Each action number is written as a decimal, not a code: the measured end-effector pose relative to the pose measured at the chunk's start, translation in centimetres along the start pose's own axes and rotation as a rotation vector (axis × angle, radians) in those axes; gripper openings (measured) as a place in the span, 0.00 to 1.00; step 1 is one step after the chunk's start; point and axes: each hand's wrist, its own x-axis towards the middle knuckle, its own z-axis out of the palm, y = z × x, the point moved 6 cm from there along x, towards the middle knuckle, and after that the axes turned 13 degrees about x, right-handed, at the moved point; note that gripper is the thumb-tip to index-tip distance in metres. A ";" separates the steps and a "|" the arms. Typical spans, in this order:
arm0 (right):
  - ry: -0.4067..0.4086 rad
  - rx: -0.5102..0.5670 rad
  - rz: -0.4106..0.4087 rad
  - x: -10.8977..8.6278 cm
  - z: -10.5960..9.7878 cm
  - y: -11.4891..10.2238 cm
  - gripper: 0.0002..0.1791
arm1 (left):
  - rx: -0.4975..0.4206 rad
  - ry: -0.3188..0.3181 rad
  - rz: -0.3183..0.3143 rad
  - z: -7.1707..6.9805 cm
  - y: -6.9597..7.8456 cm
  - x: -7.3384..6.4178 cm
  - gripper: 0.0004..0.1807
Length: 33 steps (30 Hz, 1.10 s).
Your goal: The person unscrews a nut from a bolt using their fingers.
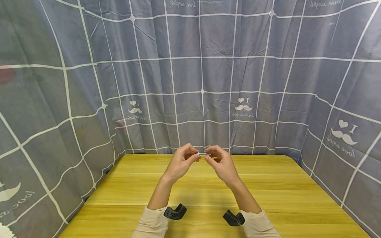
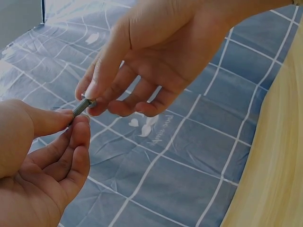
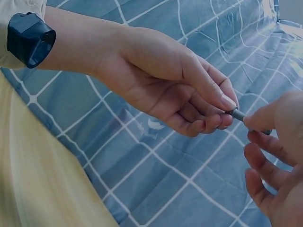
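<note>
A small grey metal bolt [image 1: 202, 154] lies roughly level between the two hands, just above the table's far edge in the head view. My left hand [image 1: 180, 162] pinches one end of it between thumb and fingertips. My right hand [image 1: 224, 166] pinches a nut [image 2: 93, 102] on the bolt's other part with thumb and index finger. Bare thread shows between the hands in the left wrist view. Past the right thumb, the bolt's tip sticks out in the right wrist view. The left fingertips hide the bolt's held end.
Below the hands spreads a wood-grain table [image 1: 202, 198]. A grey curtain [image 1: 184, 76] with white grid lines hangs behind and along both sides. Black wrist mounts [image 1: 175, 212] sit at the beige sleeves [image 1: 152, 222].
</note>
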 end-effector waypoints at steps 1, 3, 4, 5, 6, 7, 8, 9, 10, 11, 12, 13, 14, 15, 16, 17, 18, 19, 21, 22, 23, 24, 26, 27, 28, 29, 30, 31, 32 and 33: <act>-0.004 0.006 0.003 0.0 0.0 0.0 0.12 | -0.001 0.000 0.001 0.0 0.0 0.0 0.02; -0.003 0.012 0.012 0.0 0.0 0.1 0.13 | -0.003 0.001 0.002 0.0 0.0 0.0 0.02; 0.001 0.008 0.019 0.0 -0.1 0.2 0.13 | -0.002 0.003 0.002 0.0 0.0 0.0 0.02; 0.004 0.004 0.027 0.0 -0.1 0.3 0.12 | 0.001 0.004 0.002 -0.1 0.0 0.0 0.02; 0.007 -0.002 0.033 0.1 -0.2 0.4 0.11 | 0.003 0.005 0.002 -0.1 0.0 0.0 0.02; 0.009 -0.005 0.039 0.1 -0.2 0.5 0.10 | 0.004 0.004 -0.001 -0.1 0.0 0.0 0.03; 0.009 -0.009 0.042 0.1 -0.2 0.5 0.09 | 0.003 0.003 0.000 -0.1 0.0 0.0 0.03; 0.006 -0.012 0.043 0.1 -0.2 0.5 0.09 | 0.003 0.001 -0.002 -0.1 0.0 0.0 0.03; 0.002 -0.014 0.044 0.1 -0.2 0.6 0.08 | 0.003 0.002 -0.002 -0.1 0.0 0.0 0.03; -0.002 -0.012 0.042 0.1 -0.2 0.5 0.09 | 0.004 0.003 0.001 -0.1 0.0 0.0 0.03; -0.004 -0.010 0.041 0.1 -0.1 0.5 0.10 | 0.004 0.003 0.001 -0.1 0.0 0.0 0.03; -0.006 -0.009 0.041 0.0 -0.1 0.5 0.11 | 0.004 0.004 0.001 -0.1 -0.1 0.0 0.03; -0.006 -0.011 0.037 0.1 -0.1 0.4 0.12 | 0.005 0.006 0.003 -0.1 -0.1 0.0 0.03; -0.004 -0.014 0.035 0.1 -0.1 0.4 0.12 | 0.008 0.008 0.005 -0.1 -0.1 0.0 0.03; -0.002 -0.019 0.032 0.0 0.0 0.4 0.13 | 0.010 0.010 0.007 -0.1 -0.1 0.0 0.03; 0.000 -0.023 0.027 0.0 0.0 0.3 0.12 | 0.011 0.010 0.008 -0.1 -0.1 0.0 0.02; 0.002 -0.030 0.022 0.0 0.0 0.3 0.12 | 0.011 0.008 0.006 -0.1 -0.1 0.0 0.02; 0.006 -0.037 0.015 0.0 0.0 0.3 0.11 | 0.011 0.007 0.006 -0.1 -0.1 0.0 0.02; 0.009 -0.045 -0.002 0.0 0.1 0.2 0.09 | 0.008 0.001 0.004 -0.1 -0.1 0.1 0.03; 0.009 -0.048 -0.010 0.0 0.1 0.2 0.08 | 0.006 -0.003 0.001 0.0 -0.1 0.1 0.03; 0.009 -0.048 -0.018 0.0 0.1 0.2 0.08 | 0.005 -0.006 -0.002 0.0 -0.1 0.1 0.03; 0.010 -0.047 -0.023 0.0 0.1 0.2 0.09 | 0.006 -0.007 -0.004 0.0 -0.1 0.1 0.03; 0.008 -0.042 -0.024 0.0 0.1 0.2 0.12 | 0.010 -0.008 -0.006 0.0 -0.1 0.1 0.03; 0.009 -0.042 -0.018 -0.1 0.1 0.2 0.13 | 0.013 -0.008 -0.007 0.0 -0.1 0.1 0.03; 0.011 -0.040 -0.012 -0.1 0.0 0.3 0.14 | 0.016 -0.008 -0.009 0.0 -0.1 0.1 0.03; 0.011 -0.041 -0.006 -0.1 0.0 0.4 0.14 | 0.018 -0.007 -0.010 0.0 -0.2 0.1 0.02; 0.012 -0.044 0.001 -0.1 0.0 0.4 0.14 | 0.017 -0.008 -0.011 0.1 -0.2 0.1 0.02; 0.014 -0.050 0.005 -0.1 0.0 0.5 0.13 | 0.017 -0.007 -0.011 0.1 -0.2 0.1 0.02; 0.016 -0.053 0.009 -0.1 0.0 0.5 0.12 | 0.015 -0.008 -0.011 0.1 -0.2 0.1 0.02; 0.018 -0.059 0.010 -0.1 0.0 0.5 0.11 | 0.013 -0.008 -0.011 0.1 -0.2 0.1 0.02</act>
